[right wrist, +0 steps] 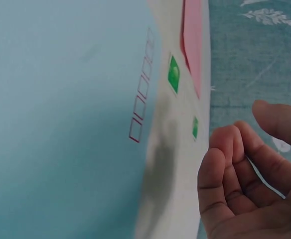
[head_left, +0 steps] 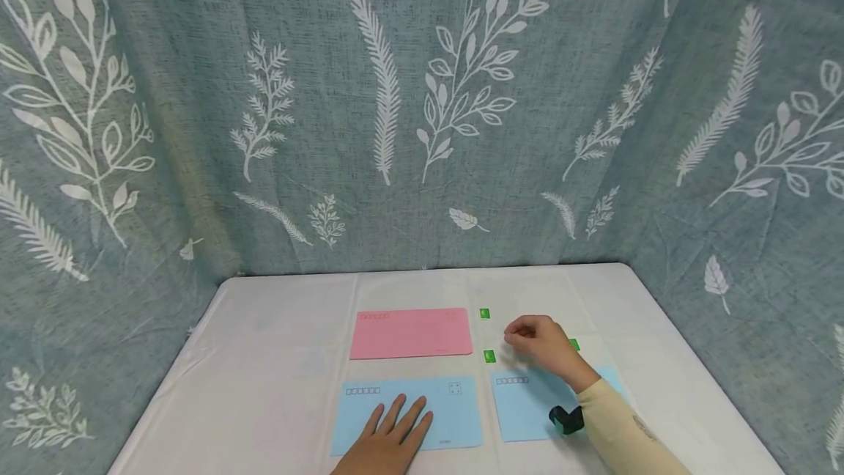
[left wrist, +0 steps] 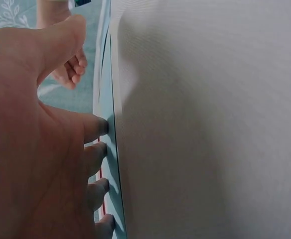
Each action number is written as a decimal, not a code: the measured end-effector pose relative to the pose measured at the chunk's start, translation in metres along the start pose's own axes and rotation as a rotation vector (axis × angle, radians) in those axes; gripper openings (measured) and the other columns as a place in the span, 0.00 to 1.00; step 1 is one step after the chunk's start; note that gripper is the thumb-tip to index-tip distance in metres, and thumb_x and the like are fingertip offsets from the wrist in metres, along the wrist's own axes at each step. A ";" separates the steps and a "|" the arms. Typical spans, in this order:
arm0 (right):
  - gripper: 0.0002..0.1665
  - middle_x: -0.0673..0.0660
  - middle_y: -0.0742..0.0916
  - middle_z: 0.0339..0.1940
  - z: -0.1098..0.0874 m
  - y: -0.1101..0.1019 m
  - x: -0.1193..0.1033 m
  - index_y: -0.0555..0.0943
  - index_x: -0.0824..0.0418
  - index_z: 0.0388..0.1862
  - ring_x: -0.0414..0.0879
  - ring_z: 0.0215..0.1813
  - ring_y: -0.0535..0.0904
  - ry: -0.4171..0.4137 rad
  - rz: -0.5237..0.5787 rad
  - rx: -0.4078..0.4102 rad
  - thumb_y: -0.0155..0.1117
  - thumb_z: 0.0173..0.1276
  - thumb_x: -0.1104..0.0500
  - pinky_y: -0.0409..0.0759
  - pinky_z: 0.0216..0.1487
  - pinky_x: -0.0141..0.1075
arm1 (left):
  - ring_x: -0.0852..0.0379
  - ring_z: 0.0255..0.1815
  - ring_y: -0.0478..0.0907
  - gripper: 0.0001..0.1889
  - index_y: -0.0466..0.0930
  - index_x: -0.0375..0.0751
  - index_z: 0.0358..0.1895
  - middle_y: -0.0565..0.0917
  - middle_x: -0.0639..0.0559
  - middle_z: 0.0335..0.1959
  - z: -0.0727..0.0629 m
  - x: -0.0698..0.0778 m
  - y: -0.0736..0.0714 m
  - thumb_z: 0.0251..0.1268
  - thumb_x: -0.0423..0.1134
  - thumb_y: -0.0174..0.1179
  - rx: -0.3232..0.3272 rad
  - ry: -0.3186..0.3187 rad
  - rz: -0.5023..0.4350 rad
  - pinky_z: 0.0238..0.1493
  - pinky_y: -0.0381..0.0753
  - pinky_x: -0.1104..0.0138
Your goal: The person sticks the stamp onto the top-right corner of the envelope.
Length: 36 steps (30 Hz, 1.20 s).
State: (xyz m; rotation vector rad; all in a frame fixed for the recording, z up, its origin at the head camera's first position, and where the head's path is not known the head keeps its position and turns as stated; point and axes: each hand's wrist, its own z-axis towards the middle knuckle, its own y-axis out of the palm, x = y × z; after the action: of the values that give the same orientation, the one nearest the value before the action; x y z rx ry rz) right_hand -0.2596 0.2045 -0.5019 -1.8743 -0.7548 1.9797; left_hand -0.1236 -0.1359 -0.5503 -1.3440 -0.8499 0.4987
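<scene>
Loose paper between two hands: where slips may arise

Nearest the viewer, the left hand lies with fingers spread wide on the left blue envelope; a sideways push there could skew the sheet. Level with it, towards the right edge of the worktop, the right blue envelope lies beneath the beige sleeve and black camera, either of which might brush it askew if the arm dips. Beyond, the right hand hangs with fingers loosely curled, thumb slightly apart, nothing visible between them. One green sticker lies partly hidden behind its wrist and could be knocked unseen. To its left lie the nearer sticker and the farther sticker; being small and flat, they may slide under a hurried fingertip. The pink envelope, closest to the worktop's far edge among the envelopes, is unpinned and could shift if bumped.
</scene>
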 end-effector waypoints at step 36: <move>0.13 0.47 0.82 0.23 0.013 0.036 0.004 0.86 0.56 0.26 0.43 0.29 0.76 -0.028 -0.221 -0.021 0.77 0.70 0.67 0.78 0.36 0.39 | 0.35 0.85 0.59 0.58 0.65 0.42 0.85 0.62 0.45 0.86 0.002 0.001 -0.002 0.67 0.86 0.46 -0.024 -0.010 -0.011 0.76 0.64 0.35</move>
State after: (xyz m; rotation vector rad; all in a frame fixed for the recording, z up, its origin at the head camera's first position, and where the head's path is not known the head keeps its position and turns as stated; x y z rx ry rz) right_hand -0.2681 0.1749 -0.5256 -1.6951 -0.9498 1.8696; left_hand -0.1249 -0.1340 -0.5476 -1.3592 -0.8734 0.4881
